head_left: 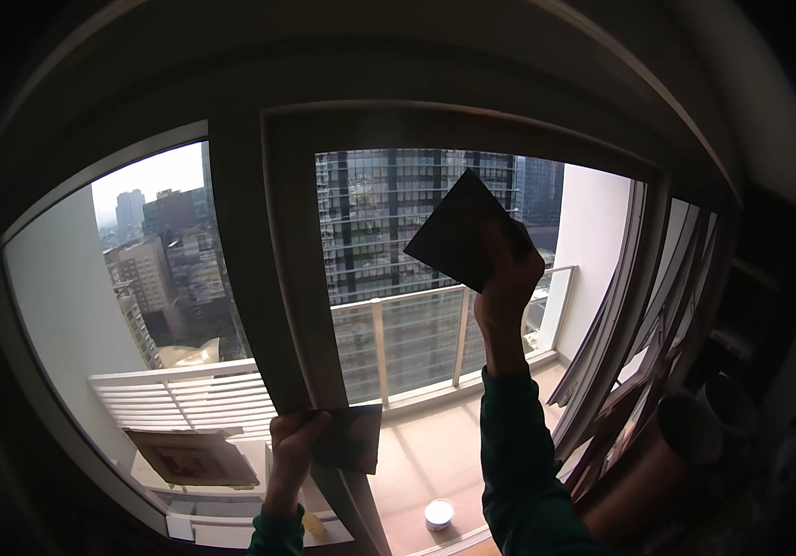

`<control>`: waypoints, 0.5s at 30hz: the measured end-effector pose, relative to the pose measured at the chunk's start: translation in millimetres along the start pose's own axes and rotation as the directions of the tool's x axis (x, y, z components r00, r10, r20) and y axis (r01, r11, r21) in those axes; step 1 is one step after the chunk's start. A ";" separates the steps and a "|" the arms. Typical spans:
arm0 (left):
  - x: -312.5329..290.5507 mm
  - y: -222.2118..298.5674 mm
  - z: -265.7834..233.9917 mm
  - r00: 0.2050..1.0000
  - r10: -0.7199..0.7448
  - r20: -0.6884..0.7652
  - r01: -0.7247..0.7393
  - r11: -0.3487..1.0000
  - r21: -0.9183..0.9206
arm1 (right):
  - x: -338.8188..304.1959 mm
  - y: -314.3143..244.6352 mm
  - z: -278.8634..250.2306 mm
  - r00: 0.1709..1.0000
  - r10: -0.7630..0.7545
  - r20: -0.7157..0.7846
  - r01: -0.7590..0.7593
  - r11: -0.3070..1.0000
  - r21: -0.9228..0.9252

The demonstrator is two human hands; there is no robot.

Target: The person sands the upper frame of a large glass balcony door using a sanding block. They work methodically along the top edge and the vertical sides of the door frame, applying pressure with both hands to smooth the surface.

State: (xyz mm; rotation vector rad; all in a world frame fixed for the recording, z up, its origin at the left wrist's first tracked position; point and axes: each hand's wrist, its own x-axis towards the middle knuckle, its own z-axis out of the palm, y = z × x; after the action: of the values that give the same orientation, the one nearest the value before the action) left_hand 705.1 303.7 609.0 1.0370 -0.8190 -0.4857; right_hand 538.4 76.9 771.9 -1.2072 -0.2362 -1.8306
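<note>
My right hand (513, 273) is raised in front of the window, closed on the edge of a thin, flat, dark square sheet (454, 230). The sheet is tilted with one corner up and shows almost black against the daylight. Lower and to the left, my left hand (289, 456) pinches a smaller dark rectangular card (353, 441) between thumb and fingers. That card has a faintly shiny surface with a dim reflection or picture on it. What kind of sheets they are cannot be made out. The two pieces are apart from each other.
Ahead is a framed glass door (291, 278) to a balcony with a glass railing (416, 343). A white round tub (438, 513) stands on the balcony floor. A cardboard piece (192, 458) lies outside at left; curtains (606, 320) and brown cylinders (667, 445) are at right.
</note>
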 end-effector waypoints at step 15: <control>4.4 -7.7 -6.7 0.998 0.017 0.056 -0.003 0.973 -0.230 | -71.0 -22.1 -93.5 0.926 0.373 -0.051 -0.364 0.922 0.135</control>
State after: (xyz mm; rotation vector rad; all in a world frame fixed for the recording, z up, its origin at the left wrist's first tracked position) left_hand 713.2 301.0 602.0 0.8076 -0.7980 -0.5898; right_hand 470.2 76.0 673.9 -1.0155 -0.0701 -1.5050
